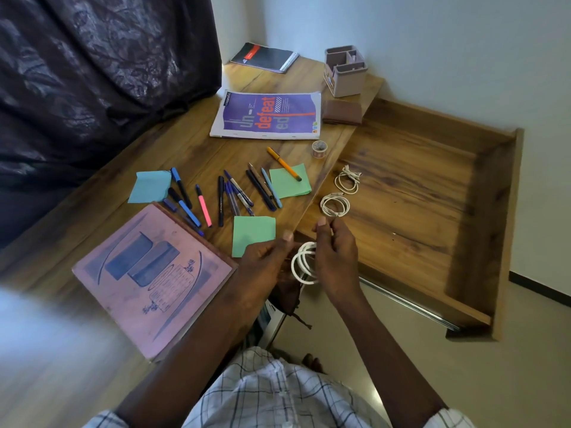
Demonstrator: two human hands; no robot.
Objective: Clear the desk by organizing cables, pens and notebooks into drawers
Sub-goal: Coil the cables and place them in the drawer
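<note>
Wood desk (197, 149) in a corner, white wall behind, dark curtain (92, 72) far left of the grip. Drawer (417, 186) is pulled out, right of the grip and beyond it.

Grip: left hand (265, 261) and right hand (335, 257) meet over the desk's near edge, by the drawer's near-left corner. Both hold one white cable (301, 264), wound in a loose coil between them. Left fingers are curled on its left side, right fingers curled round its right side, both thumbs up. Cable is in the air, clear of desk and drawer.

Just beyond the right hand, on the drawer floor near its left edge: near coil (335, 205), then far coil (347, 180). Both white, lying apart.

Just beyond the left hand: green note (253, 234); touching the hand or not, cannot tell. Past it, pens (234, 193) scattered on the desk. Orange pen (283, 163) lies across a second green note (289, 180), straight beyond the grip. Blue note (150, 186) sits at the pens' left end.

Left of the grip, under the left forearm: pink notebook (151, 276). Far beyond: purple notebook (268, 115), and spiral notebook (264, 57) at the back. Tape roll (319, 148) sits at the desk edge beyond the coils. Brown wallet (341, 112) and organizer (344, 71) are further back.
</note>
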